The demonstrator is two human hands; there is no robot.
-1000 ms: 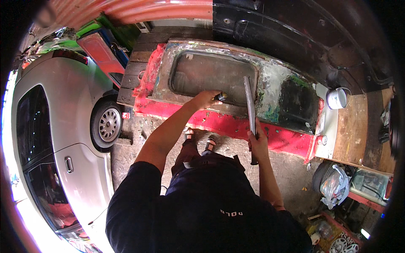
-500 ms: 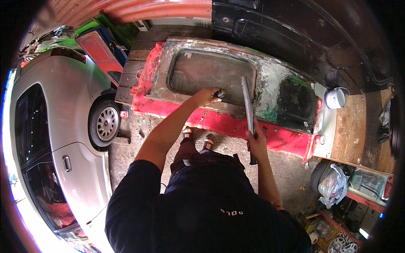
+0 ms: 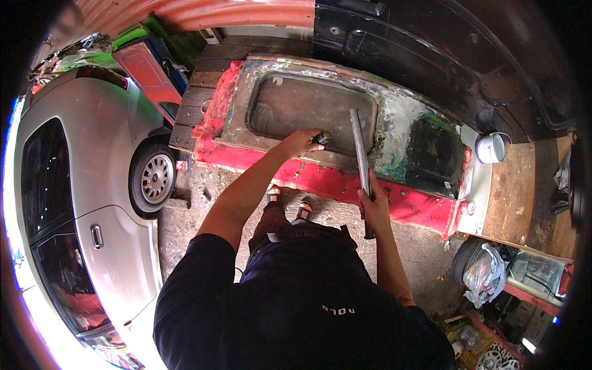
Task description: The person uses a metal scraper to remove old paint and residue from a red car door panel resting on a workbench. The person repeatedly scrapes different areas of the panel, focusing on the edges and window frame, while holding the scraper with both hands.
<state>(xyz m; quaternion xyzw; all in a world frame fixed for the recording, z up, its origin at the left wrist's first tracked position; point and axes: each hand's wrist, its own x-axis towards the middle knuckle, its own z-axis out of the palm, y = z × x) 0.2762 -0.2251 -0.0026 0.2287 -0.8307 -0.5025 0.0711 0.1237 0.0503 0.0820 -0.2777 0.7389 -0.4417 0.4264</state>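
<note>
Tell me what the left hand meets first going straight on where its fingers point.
Likely the grey bar in the right hand, crossing ahead of the left hand and its dark object; depth is unclear, so they might pass below.

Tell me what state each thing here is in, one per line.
left hand, closed around a small dark object
right hand, closed around a metal bar
worn panel, lying on red cloth, paint patchy
red cloth, spread out, rumpled at the left
metal bar, slanted, touching the worn panel or not unclear
white bucket, upright
silver car, visible door looks shut
plastic bag, bulging
</note>
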